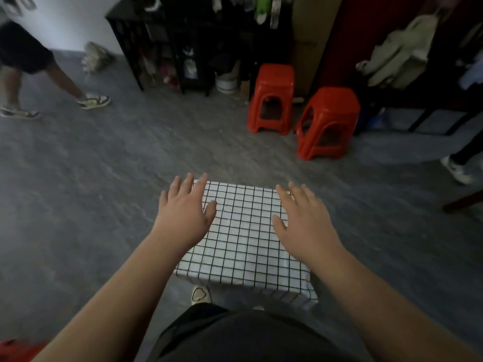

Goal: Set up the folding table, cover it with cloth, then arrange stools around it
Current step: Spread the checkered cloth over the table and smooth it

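Cloth point(243, 231), thin, soft and likely to slide, lies draped over the hidden table between and under the flat, spread-fingered, empty left hand point(183, 210) and right hand point(305, 220), while the light, rigid red stools point(328, 124) beyond both hands look easiest gripped by the seat rim.

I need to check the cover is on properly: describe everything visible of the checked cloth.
The checked cloth is white with a thin black grid, fabric by its look. It lies flat on top and hangs down at the near edge and right corner. The left hand and right hand, fingers straight, are over its left and right sides.
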{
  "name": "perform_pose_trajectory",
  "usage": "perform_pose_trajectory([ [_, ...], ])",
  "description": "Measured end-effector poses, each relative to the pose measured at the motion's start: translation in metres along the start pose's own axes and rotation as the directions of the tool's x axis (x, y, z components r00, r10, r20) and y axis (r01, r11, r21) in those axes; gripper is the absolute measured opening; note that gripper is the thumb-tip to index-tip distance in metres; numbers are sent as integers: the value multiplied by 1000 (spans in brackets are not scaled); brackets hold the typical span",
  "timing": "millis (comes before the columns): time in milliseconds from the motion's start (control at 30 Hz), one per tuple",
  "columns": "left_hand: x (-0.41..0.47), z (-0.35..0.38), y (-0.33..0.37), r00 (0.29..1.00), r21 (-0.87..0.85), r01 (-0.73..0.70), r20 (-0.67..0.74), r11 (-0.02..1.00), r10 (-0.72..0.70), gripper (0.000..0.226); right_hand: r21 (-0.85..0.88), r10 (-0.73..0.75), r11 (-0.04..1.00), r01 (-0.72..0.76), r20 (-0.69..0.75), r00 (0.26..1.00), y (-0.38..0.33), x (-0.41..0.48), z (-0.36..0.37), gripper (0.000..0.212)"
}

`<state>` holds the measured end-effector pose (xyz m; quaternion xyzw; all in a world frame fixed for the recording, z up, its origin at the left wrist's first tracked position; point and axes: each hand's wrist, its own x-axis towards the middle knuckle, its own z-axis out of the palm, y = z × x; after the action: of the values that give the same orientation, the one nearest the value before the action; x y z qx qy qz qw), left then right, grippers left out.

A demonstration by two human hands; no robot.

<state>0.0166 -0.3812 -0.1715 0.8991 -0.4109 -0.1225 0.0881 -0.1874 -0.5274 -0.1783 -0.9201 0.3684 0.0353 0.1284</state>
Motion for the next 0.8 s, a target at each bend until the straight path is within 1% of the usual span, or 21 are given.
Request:
perform_pose_trajectory([
  [67,4,-19,4,998,-22,-30,-58,999,28,68,9,-6,1000,6,-43,999,-6,0,-18,69],
  [167,13,-38,7,990,-48,-90,-118,995,84,68,18,25,1000,-23,-92,995,-15,6,-36,69],
  [367,41,-53,2,981,-19,-189,-55,982,188,69,32,111,994,-107,-133,985,-42,22,-47,70],
  [500,66,-62,-3,949,51,-316,2,947,317,69,33,212,977,-210,-206,955,-63,25,-46,70],
  [600,81,-71,-4,896,72,-443,51,894,440,69,72,334,942,-327,-212,918,-83,22,-46,69],
  [667,87,-75,-3,845,70,-533,95,843,526,69,99,418,908,-406,-216,882,-97,17,-46,69],
  [733,90,-74,-2,786,57,-615,134,787,604,68,130,511,859,-495,-197,837,-106,9,-46,69],
  [800,91,-69,4,721,38,-685,179,727,670,68,158,607,795,-586,-184,773,-112,-6,-43,70],
])
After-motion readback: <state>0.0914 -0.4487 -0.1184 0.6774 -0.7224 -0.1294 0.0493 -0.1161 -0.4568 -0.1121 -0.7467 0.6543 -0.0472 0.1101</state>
